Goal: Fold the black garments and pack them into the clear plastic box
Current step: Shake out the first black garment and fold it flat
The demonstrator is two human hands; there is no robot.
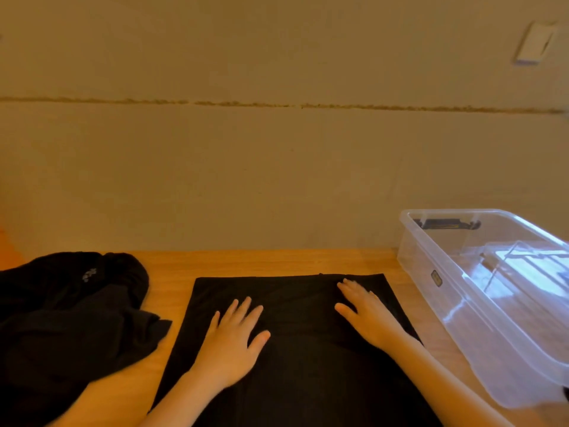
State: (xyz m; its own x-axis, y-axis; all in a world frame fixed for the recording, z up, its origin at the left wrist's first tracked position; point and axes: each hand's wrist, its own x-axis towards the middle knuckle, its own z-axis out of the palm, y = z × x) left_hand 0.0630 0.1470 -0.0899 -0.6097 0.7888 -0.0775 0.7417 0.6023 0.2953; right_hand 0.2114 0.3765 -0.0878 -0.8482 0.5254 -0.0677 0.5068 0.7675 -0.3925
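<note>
Both forearms reach forward, left hand [234, 335] and right hand [366, 311] flat, palms down, fingers spread.

Beige wall [277, 164], wooden table [277, 263], perhaps a switch plate [534, 44].

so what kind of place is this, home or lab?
Probably a home room, though that is a guess. A wooden table stands against a plain beige wall with a white wall plate; loose black clothes and a clear plastic box point to laundry.
</note>
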